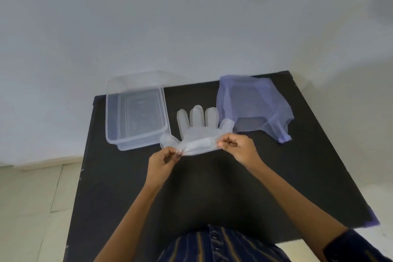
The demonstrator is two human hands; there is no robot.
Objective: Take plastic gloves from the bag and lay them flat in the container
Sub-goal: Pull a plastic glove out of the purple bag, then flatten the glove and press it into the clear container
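A clear plastic glove (197,132) is stretched between my two hands over the black table, fingers pointing away from me. My left hand (163,160) pinches the cuff's left corner and my right hand (238,147) pinches its right corner. The transparent container (110,132) stands at the table's far left, just left of the glove, and looks to hold nothing. A translucent purple bag (255,106) lies at the far right, its mouth touching the glove's outer finger.
The black table (212,198) has its left edge next to a pale tiled floor and its back edge near a white wall. My striped shirt shows at the bottom of the view.
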